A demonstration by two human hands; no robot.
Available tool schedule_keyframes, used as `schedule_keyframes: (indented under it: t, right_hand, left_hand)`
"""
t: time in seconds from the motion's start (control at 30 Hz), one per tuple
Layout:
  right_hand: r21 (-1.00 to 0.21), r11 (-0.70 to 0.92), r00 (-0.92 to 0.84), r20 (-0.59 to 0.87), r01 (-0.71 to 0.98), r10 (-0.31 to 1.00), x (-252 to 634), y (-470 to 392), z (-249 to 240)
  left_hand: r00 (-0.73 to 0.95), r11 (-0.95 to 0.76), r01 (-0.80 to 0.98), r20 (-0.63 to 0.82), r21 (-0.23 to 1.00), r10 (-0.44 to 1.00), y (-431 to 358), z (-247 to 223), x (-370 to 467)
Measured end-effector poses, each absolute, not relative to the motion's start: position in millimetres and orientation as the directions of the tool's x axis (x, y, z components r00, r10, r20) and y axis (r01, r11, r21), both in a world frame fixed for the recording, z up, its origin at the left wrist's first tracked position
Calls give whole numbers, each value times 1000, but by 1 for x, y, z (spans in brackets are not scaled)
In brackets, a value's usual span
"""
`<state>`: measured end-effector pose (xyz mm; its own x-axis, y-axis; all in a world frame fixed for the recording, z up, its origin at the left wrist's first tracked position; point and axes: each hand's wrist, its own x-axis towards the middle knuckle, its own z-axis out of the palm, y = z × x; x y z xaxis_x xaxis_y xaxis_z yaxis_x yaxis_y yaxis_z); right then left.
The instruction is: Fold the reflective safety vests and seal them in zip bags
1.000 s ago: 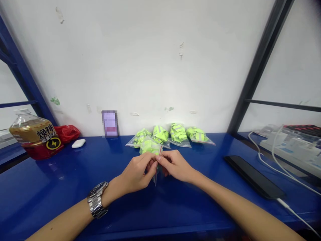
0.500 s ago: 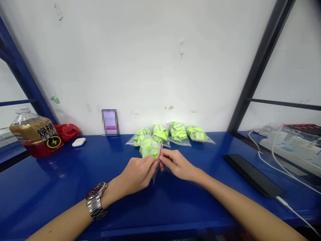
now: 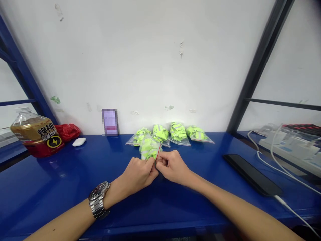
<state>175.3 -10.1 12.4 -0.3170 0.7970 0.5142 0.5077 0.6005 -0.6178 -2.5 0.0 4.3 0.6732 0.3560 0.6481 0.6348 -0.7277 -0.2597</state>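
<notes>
Both hands meet at a clear plastic bag (image 3: 148,147) that has a red seal line and folded yellow-green reflective material inside. My left hand (image 3: 140,172) wears a watch on its wrist and pinches the bag's near edge. Close against it, my right hand (image 3: 174,167) has its fingers curled on the bag's right edge, by the red line. The fingertips are partly hidden. Just behind stand similar filled bags: one at the left (image 3: 141,134), one in the middle (image 3: 160,132), then one (image 3: 178,130) and another (image 3: 197,133) to the right.
On the blue table (image 3: 75,174) are a large bottle (image 3: 37,134), a red plastic bag (image 3: 67,131) and a white case (image 3: 79,142) at left. A blurred-out upright device (image 3: 110,122) leans on the wall. A black phone (image 3: 252,174) with a white cable and power strips (image 3: 296,144) are at right.
My right hand's fingers have curled further and turned down against my left hand. The bag's lower edge, which hung below the fingers, is now hidden by the hands.
</notes>
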Motion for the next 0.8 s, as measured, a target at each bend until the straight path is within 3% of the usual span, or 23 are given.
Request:
schedule_keyframes:
  t: [0.1,0.2,0.37,0.5,0.57,0.67,0.73,0.8]
  right_hand:
    - [-552,540,-147,600,635,786,187,-2,15]
    - [-595,436,-62,543,675,838,200,2,22]
    - [-559,405,-114,482,723,869,196,-6,26]
    - [-652,465,-185,453,598,872,194,-2,15]
    - [-752,470,-177,441,463,880,199,7,10]
    - [-893,405,-101,393,196,914,206,18,6]
    - [-930,366,-49,365,28,930,208,22,6]
    - [-937,338,-19,341,-94,940,209,23,8]
  left_hand:
    - [542,-666,703,794,-248,276,11,13,-14]
    - [411,-623,760,881,-188,236,22,20,-26]
    - [558,-774,595,805,-217,202,17,17,-22]
    - [643,-847,507,725,-162,247,7,11,-14]
    - [534,-789,615,743,-14,403,10,10,-16]
    - [239,-581,757,700,300,673,24,10,-25]
    - [86,-471,738,626,482,775,36,9,-30]
    - [40,-431,612,518,664,854,46,7,-31]
